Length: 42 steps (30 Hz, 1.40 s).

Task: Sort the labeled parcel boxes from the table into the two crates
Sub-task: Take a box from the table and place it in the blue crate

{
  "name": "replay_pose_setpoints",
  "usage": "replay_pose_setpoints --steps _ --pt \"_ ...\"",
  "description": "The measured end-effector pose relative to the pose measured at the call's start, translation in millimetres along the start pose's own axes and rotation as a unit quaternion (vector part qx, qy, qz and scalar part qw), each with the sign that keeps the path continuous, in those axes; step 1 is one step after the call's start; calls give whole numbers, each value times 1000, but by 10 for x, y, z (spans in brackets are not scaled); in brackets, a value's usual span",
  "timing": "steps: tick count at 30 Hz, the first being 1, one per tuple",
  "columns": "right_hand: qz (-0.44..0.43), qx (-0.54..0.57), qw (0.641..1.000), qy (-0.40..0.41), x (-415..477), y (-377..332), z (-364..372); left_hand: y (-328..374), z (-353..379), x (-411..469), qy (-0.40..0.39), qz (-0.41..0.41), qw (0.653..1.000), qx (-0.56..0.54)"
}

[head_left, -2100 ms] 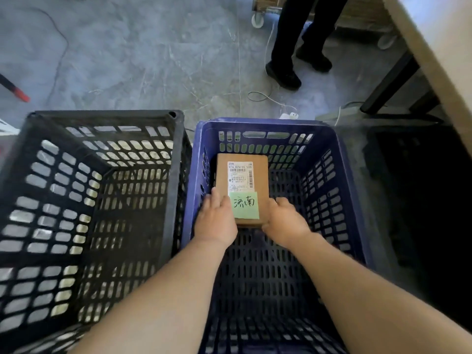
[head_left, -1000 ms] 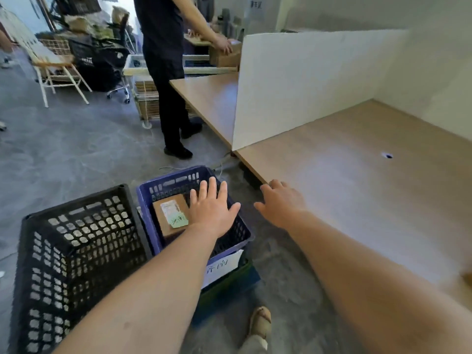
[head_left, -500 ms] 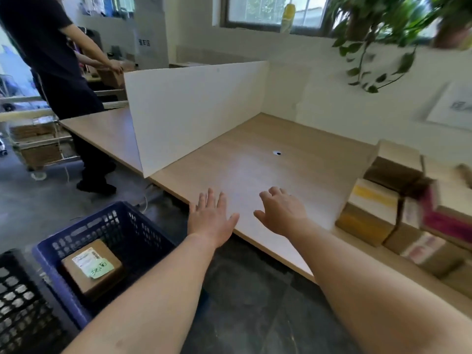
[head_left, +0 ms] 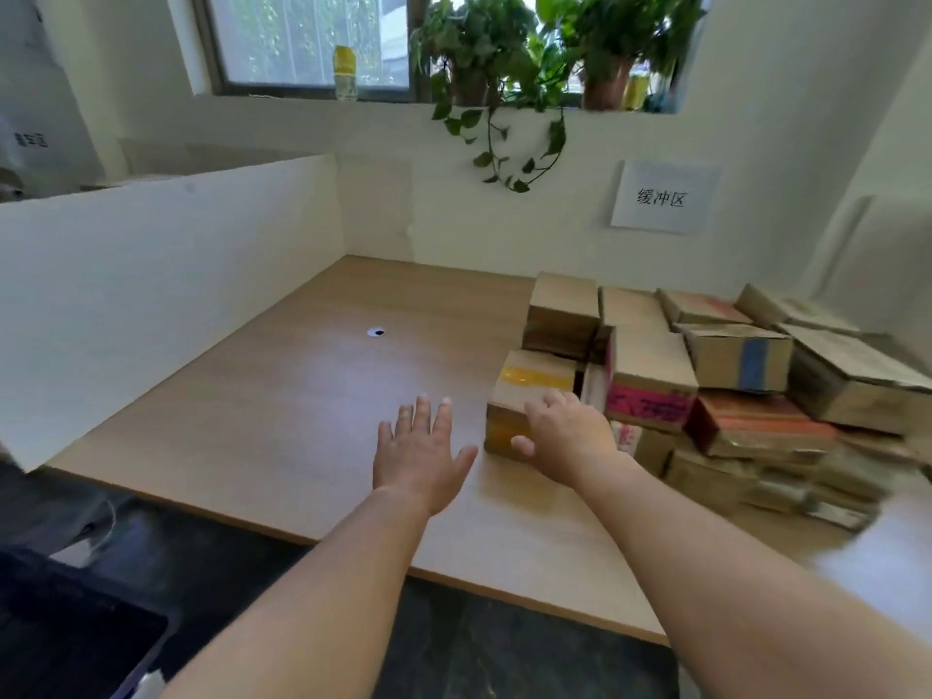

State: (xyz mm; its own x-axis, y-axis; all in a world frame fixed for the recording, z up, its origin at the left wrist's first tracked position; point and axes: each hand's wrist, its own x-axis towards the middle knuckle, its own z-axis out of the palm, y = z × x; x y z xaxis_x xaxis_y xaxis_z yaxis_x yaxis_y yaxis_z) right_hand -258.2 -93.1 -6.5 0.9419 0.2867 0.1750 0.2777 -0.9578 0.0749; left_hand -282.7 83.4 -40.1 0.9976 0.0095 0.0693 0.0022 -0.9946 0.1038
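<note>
The yellow-taped box (head_left: 534, 380) is sitting on the table (head_left: 282, 396), with the other parcel boxes (head_left: 731, 375) piling up behind it and to its right. The right hand (head_left: 567, 436) is reaching over that box's near corner, fingers (head_left: 552, 398) loosely spread and not closing round it; contact is unclear. The left hand (head_left: 421, 459) is hovering just left of the box, fingers straight and apart

Matt cardboard boxes (head_left: 650, 375), wood-grain table (head_left: 282, 421)
</note>
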Motion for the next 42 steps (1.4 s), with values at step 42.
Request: replay_pose_setpoints --steps 42 --pt "122 97 987 -34 1579 1063 640 780 414 2491 -51 100 994 -13"
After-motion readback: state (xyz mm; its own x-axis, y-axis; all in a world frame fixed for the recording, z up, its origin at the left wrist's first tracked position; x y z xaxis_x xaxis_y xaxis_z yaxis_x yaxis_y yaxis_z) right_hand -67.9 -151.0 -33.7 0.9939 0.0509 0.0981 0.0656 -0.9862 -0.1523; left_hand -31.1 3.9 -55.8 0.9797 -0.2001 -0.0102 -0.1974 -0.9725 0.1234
